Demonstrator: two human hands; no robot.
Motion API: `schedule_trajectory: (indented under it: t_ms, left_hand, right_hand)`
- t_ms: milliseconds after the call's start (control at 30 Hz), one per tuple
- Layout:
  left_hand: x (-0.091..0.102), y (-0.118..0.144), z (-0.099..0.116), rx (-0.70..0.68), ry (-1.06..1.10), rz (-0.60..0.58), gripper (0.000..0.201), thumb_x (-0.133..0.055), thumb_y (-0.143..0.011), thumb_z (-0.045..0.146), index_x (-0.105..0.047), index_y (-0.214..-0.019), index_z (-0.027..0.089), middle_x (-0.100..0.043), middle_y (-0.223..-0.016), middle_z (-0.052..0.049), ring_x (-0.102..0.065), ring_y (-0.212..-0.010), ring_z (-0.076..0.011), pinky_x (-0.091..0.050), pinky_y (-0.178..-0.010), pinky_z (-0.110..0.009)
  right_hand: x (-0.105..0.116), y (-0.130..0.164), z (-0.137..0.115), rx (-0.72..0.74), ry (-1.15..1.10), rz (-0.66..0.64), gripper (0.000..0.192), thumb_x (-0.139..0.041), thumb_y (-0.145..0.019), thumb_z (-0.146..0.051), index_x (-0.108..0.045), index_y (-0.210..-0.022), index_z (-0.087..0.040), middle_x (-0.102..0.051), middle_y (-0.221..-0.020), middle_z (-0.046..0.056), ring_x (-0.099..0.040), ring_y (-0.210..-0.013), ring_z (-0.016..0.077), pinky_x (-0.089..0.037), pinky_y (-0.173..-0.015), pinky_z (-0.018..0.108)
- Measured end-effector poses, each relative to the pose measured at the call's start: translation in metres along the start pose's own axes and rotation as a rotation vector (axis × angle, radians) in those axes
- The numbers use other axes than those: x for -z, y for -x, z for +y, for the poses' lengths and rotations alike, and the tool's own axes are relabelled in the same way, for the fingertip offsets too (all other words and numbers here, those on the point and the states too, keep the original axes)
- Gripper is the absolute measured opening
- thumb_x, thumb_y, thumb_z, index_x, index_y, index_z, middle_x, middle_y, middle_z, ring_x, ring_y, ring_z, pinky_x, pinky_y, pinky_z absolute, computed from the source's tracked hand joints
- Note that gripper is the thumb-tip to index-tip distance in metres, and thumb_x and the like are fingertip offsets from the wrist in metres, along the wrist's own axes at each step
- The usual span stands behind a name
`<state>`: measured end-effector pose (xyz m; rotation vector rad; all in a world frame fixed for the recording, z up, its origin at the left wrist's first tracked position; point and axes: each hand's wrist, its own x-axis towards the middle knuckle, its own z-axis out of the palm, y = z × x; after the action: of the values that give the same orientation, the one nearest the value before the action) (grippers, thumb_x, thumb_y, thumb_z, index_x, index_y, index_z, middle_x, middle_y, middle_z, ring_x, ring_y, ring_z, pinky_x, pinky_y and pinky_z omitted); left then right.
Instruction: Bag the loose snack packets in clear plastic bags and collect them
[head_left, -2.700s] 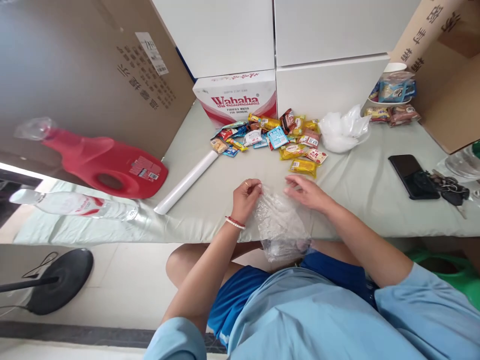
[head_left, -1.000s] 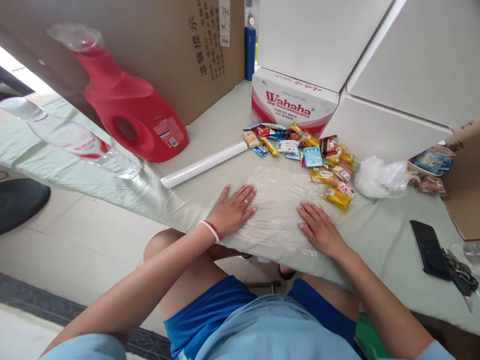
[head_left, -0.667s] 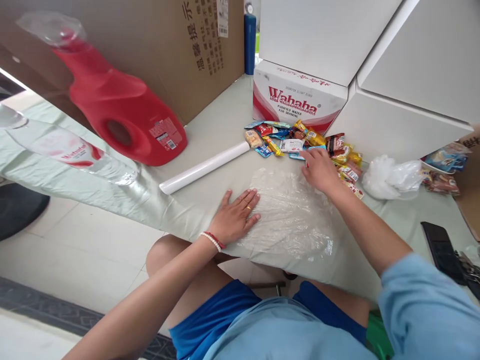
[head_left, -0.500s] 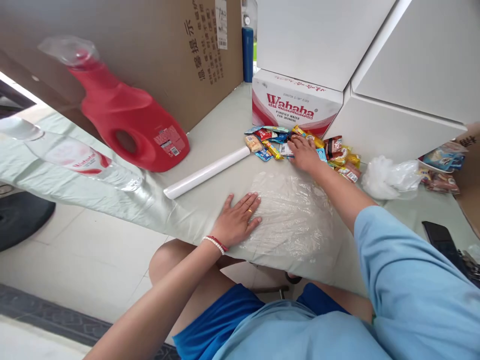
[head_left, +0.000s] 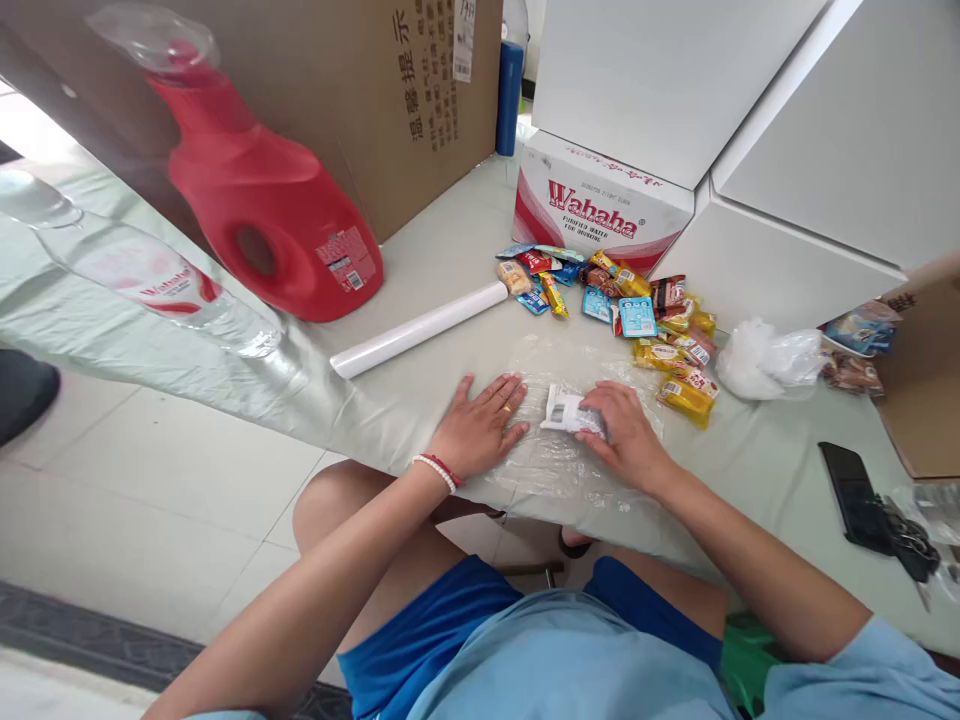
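Back from the snack pile (head_left: 622, 305) w/ a white packet (head_left: 564, 410), right hand (head_left: 624, 436) now over the clear plastic sheet (head_left: 570, 420). Fingers curled on packet, pressing it onto sheet's middle, prob. to centre it. Left hand (head_left: 480, 428) flat, fingers spread, gripping nothing, pinning sheet's left edge to the table (head_left: 750, 470) so it lies flat. White roll (head_left: 418, 329) untouched, nearby on the left.

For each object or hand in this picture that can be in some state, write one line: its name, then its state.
left hand: flat, pressing the plastic sheet
right hand: holding the white packet on the sheet
white packet: sealed, lying on the sheet
plastic sheet: spread flat, wrinkled
white roll: rolled up, lying down
red jug: capped
phone: screen dark
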<state>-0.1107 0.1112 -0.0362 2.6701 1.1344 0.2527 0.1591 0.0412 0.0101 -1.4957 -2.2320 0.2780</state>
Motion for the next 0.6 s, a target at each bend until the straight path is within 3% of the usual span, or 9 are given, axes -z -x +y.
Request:
schedule_trajectory:
  t_ms: [100, 167, 267, 333, 400, 467, 600]
  left_hand:
    - [0.0, 0.0, 0.001, 0.006, -0.034, -0.002, 0.061, -0.03, -0.107, 0.052, -0.033, -0.163, 0.027, -0.031, -0.17, -0.007, -0.032, -0.157, -0.0263, -0.004, -0.13, -0.06]
    - [0.001, 0.0, 0.001, 0.008, -0.045, -0.008, 0.062, -0.029, -0.107, 0.052, -0.032, -0.164, 0.028, -0.031, -0.17, -0.006, -0.032, -0.157, -0.0265, -0.005, -0.13, -0.059]
    - [0.002, 0.0, 0.001, 0.012, -0.056, -0.017, 0.061, -0.03, -0.107, 0.052, -0.032, -0.163, 0.028, -0.032, -0.17, -0.006, -0.032, -0.157, -0.0268, -0.007, -0.129, -0.06]
    - [0.002, -0.001, 0.001, 0.016, -0.063, -0.021, 0.061, -0.03, -0.107, 0.052, -0.033, -0.163, 0.028, -0.032, -0.17, -0.006, -0.032, -0.157, -0.027, -0.008, -0.129, -0.06]
    - [0.002, -0.001, 0.001, 0.017, -0.068, -0.027, 0.061, -0.031, -0.107, 0.052, -0.033, -0.163, 0.027, -0.032, -0.17, -0.006, -0.032, -0.157, -0.0272, -0.009, -0.129, -0.061]
    - [0.003, -0.001, 0.001, 0.018, -0.069, -0.032, 0.062, -0.031, -0.107, 0.052, -0.033, -0.163, 0.026, -0.032, -0.17, -0.006, -0.032, -0.157, -0.0269, -0.009, -0.129, -0.061]
    - [0.002, -0.001, 0.002, 0.016, -0.062, -0.036, 0.062, -0.03, -0.107, 0.052, -0.033, -0.163, 0.026, -0.03, -0.171, -0.006, -0.032, -0.157, -0.0264, -0.008, -0.129, -0.061]
  right_hand:
    - [-0.002, 0.0, 0.01, -0.037, -0.025, -0.115, 0.037, -0.056, -0.099, -0.049, -0.064, -0.124, -0.023, -0.065, -0.126, 0.014, -0.055, -0.126, 0.0324, -0.044, -0.107, 0.051]
    - [0.011, -0.022, 0.035, -0.097, 0.002, -0.088, 0.038, -0.049, -0.102, -0.051, -0.067, -0.118, -0.022, -0.066, -0.126, 0.014, -0.058, -0.124, 0.0311, -0.044, -0.108, 0.048]
    - [0.032, -0.072, 0.081, -0.395, 0.228, 0.103, 0.045, -0.048, -0.102, -0.049, -0.064, -0.128, -0.015, -0.061, -0.131, 0.02, -0.056, -0.125, 0.0351, -0.043, -0.108, 0.049]
    - [0.037, -0.102, 0.107, -0.637, 0.351, 0.1, 0.057, -0.057, -0.097, -0.049, -0.056, -0.139, -0.011, -0.056, -0.136, 0.025, -0.053, -0.128, 0.04, -0.043, -0.106, 0.052]
    - [0.035, -0.122, 0.125, -0.762, 0.409, 0.039, 0.065, -0.065, -0.092, -0.048, -0.052, -0.142, -0.008, -0.053, -0.14, 0.028, -0.052, -0.13, 0.0424, -0.043, -0.105, 0.051]
    - [0.031, -0.131, 0.135, -0.77, 0.411, 0.015, 0.062, -0.066, -0.091, -0.044, -0.054, -0.14, -0.007, -0.054, -0.141, 0.029, -0.053, -0.128, 0.0412, -0.044, -0.104, 0.049]
    - [0.038, -0.12, 0.14, -0.728, 0.263, 0.104, 0.043, -0.051, -0.098, -0.037, -0.064, -0.13, -0.011, -0.068, -0.127, 0.023, -0.063, -0.117, 0.0358, -0.046, -0.103, 0.048]
